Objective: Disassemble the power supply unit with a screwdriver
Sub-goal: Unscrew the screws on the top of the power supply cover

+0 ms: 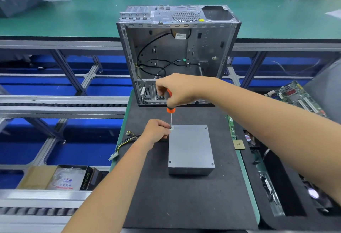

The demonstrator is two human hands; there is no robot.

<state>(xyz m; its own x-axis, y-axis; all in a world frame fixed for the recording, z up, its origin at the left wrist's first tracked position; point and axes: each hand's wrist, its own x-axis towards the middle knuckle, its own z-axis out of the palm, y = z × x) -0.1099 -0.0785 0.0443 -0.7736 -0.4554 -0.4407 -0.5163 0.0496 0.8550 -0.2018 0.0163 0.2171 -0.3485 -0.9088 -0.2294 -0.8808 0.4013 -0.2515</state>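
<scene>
1. Black mat [184, 205] is nearest the camera, with the grey power supply unit [191, 149] lying flat on it; the unit serves as landmark.
2. Left hand [156, 131] at the unit's far-left corner, fingers curled and pinching around the screwdriver tip and a small white tag at the screw.
3. Right hand [177, 90] above that same corner, fingers wrapped tightly round the handle of the screwdriver [170, 110], black-and-orange grip, shaft upright, tip down on the corner screw.
4. Screws show in the unit's other three top corners.
5. Cable bundle [123, 144] trails from the unit's left side, off the mat edge, ending in a white connector.
6. Behind the unit: open computer case [177, 51], standing, side panel off, loose black cables inside.
7. Right of the unit: narrow green board [231, 127] at the mat edge, a small square chip [239, 144] just beside it, a motherboard [295, 96] farther off.
8. Lower left of the unit: cardboard box [55, 177] with bagged items, below the roller rails.
</scene>
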